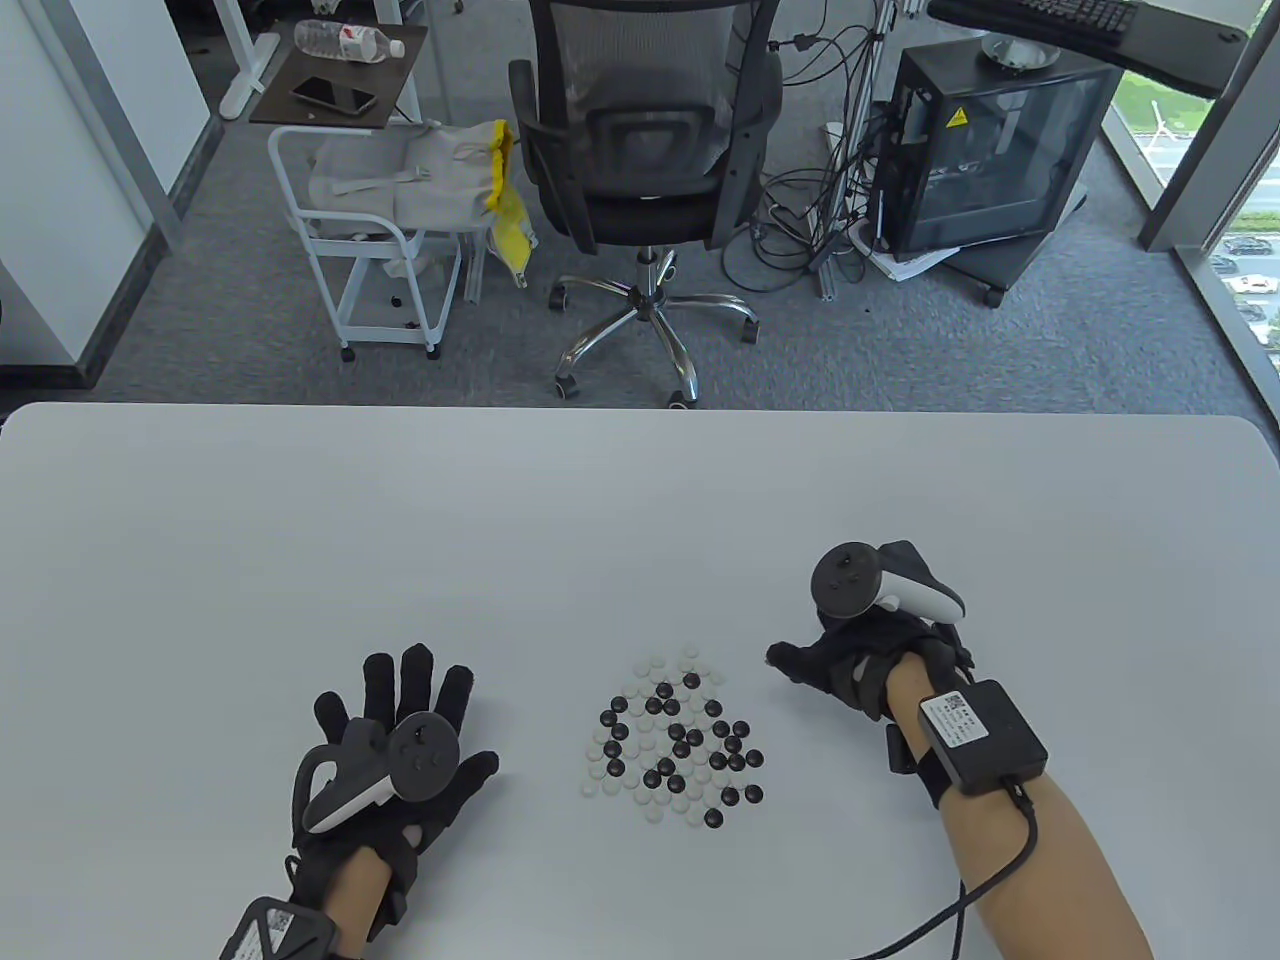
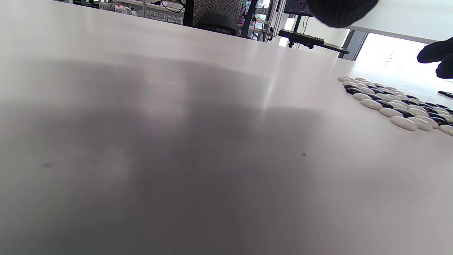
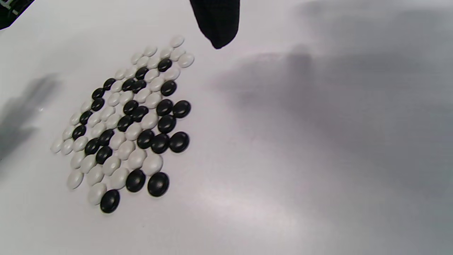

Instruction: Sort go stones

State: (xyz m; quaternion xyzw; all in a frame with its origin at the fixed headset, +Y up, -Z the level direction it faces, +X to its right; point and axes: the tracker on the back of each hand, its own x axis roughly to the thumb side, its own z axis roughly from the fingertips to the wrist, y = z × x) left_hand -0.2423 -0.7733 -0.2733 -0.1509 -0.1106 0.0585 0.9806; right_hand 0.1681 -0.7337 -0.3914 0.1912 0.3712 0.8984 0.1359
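Note:
A flat patch of mixed black and white Go stones [image 1: 675, 740] lies on the white table [image 1: 600, 520] near its front edge, between my two hands. My left hand [image 1: 405, 690] rests flat on the table left of the stones, fingers spread and holding nothing. My right hand [image 1: 800, 665] sits just right of the stones with a fingertip pointing toward them, a short gap away, and it holds nothing. In the right wrist view one fingertip [image 3: 217, 24] hangs above the stones [image 3: 131, 117]. The left wrist view shows the stones [image 2: 396, 106] low at the right edge.
Beyond the table's far edge stand an office chair [image 1: 640, 130], a white cart [image 1: 370, 230] and a black computer case [image 1: 990, 150]. Bare tabletop stretches behind and to both sides of the stones.

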